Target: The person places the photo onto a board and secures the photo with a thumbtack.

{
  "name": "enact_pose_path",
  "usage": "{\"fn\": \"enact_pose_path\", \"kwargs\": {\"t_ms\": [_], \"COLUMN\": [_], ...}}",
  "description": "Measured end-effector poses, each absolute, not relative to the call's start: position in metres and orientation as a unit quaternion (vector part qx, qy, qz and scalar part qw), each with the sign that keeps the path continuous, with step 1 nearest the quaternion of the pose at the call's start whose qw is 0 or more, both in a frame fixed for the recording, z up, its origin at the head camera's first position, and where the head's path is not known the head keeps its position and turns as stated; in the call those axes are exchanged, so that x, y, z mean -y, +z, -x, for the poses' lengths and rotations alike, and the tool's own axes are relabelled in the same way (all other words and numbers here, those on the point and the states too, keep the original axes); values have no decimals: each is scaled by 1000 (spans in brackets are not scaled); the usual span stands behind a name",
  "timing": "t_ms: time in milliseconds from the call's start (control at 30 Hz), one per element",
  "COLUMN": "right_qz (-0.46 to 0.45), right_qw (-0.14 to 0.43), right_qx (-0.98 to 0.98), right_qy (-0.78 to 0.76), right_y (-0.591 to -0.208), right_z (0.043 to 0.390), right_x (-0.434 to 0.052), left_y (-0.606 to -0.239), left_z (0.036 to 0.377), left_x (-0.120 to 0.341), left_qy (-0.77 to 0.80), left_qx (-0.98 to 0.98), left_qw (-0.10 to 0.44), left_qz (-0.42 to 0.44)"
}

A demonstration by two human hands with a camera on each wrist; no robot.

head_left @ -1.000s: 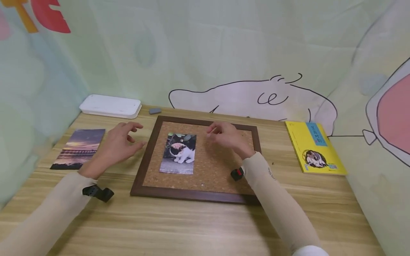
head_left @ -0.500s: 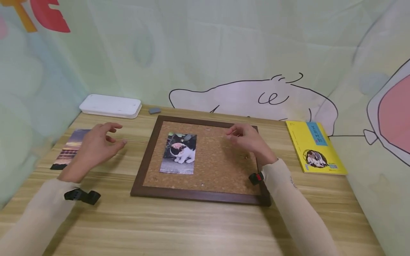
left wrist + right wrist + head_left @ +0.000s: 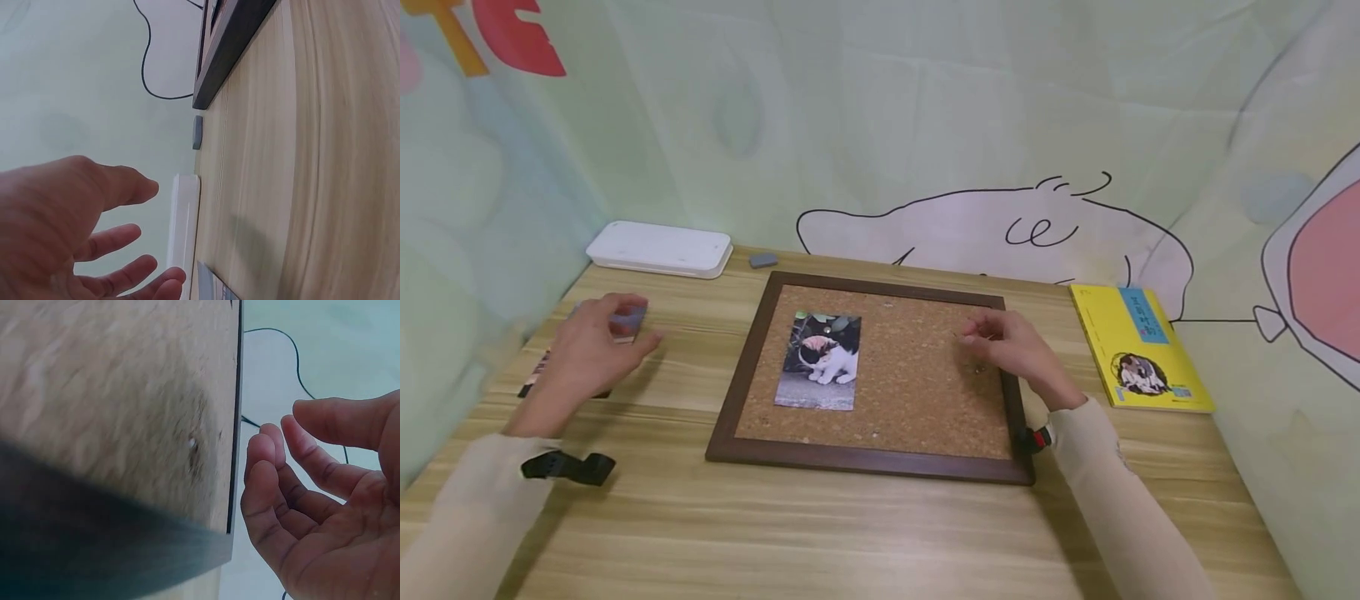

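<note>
Both hands empty, fingers relaxed: left hand (image 3: 591, 346) hovers above sunset photo (image 3: 531, 379) on worktop (image 3: 850, 533); right hand (image 3: 1015, 350) over cork board (image 3: 910, 375) near small pin (image 3: 977, 369).

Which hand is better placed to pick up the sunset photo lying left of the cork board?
Left: the left hand hovers over the sunset photo; the right hand is across the cork board.
</note>
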State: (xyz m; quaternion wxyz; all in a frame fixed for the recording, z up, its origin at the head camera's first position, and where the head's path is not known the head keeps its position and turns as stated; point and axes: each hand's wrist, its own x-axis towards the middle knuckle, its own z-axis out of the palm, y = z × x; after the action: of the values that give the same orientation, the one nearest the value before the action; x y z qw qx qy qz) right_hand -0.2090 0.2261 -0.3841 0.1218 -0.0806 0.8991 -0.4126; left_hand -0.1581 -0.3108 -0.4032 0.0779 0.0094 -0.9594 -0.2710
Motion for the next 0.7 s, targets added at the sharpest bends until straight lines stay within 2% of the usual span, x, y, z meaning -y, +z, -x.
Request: {"fn": "enact_pose_path", "kwargs": {"t_ms": [700], "right_qz": [39], "right_qw": [125], "right_qx": [-922], "right_qy": [-363], "right_y": [-394], "right_z": [195], "right_x": [-284], "left_y": [-411], "left_z": [150], "left_x": [341], "left_qy": [-264], "left_qx": [960], "left_qw": [81], "left_qz": [-52]}}
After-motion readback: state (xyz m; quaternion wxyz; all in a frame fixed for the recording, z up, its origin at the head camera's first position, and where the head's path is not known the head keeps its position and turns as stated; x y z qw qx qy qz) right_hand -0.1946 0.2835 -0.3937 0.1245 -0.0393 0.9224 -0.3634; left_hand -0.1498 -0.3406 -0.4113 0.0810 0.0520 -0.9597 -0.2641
